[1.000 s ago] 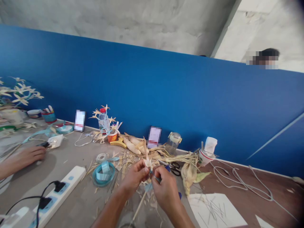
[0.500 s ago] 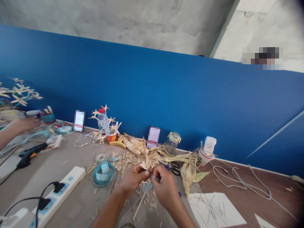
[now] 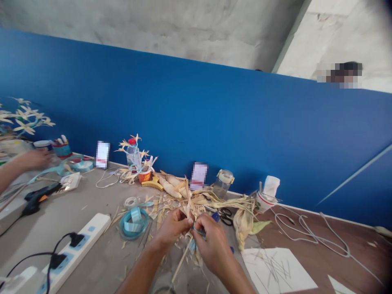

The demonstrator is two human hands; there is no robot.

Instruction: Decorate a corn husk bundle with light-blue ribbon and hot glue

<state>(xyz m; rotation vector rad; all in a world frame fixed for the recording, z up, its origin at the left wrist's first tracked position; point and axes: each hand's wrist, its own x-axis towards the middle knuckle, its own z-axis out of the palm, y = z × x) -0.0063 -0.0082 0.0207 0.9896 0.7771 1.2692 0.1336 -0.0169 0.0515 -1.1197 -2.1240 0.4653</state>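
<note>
Near the middle of the table, my left hand [image 3: 172, 229] pinches the base of a pale dried-husk flower [image 3: 190, 209], whose petals point up. My right hand [image 3: 211, 239] is close against it, thumb and finger closed on a light blue ribbon [image 3: 200, 232] beside the flower's base. The fingertips of both hands nearly touch, and the exact join is too small to make out. Husk scraps [image 3: 162, 204] lie around and beneath my hands. A roll of blue ribbon [image 3: 133, 223] rests left of them, and black scissors [image 3: 226, 216] lie to the right.
A white power strip [image 3: 78, 253] and a black glue gun [image 3: 39, 197] lie at left, near another person's hand [image 3: 35, 159]. White paper with thin wires [image 3: 275, 271] lies at right. Behind stand a phone [image 3: 199, 175], a jar [image 3: 223, 183] and a cup [image 3: 265, 202] before a blue partition [image 3: 183, 106].
My hands have shifted only slightly, and the flower between them has turned, its petals now looking narrower. The other person's hand at the left has moved a little.
</note>
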